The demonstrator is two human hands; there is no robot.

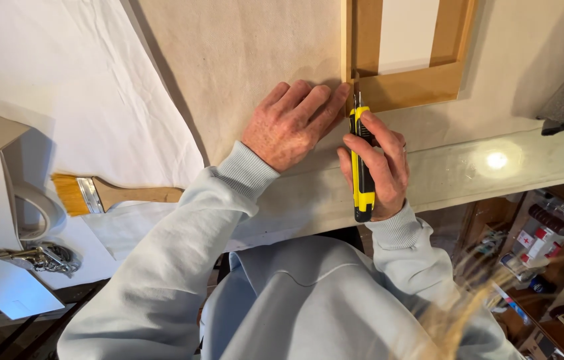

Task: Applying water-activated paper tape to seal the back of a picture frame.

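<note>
While the left hand (290,123) lies flat, pinning the canvas (242,60), the right hand (376,167) fingers clench the utility knife (361,167) against the wooden frame (408,87).

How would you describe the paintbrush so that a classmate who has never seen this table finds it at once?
Start at the wooden frame at the top, then cross the beige canvas to the white sheet on the left. There lies the paintbrush, flat, beside a tape roll. It alone has orange bristles, a metal band and a plain wooden handle.

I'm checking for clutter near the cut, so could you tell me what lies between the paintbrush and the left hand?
In the head view, only bare white cloth and beige canvas lie between the paintbrush and the left hand; nothing else sits there.
</note>
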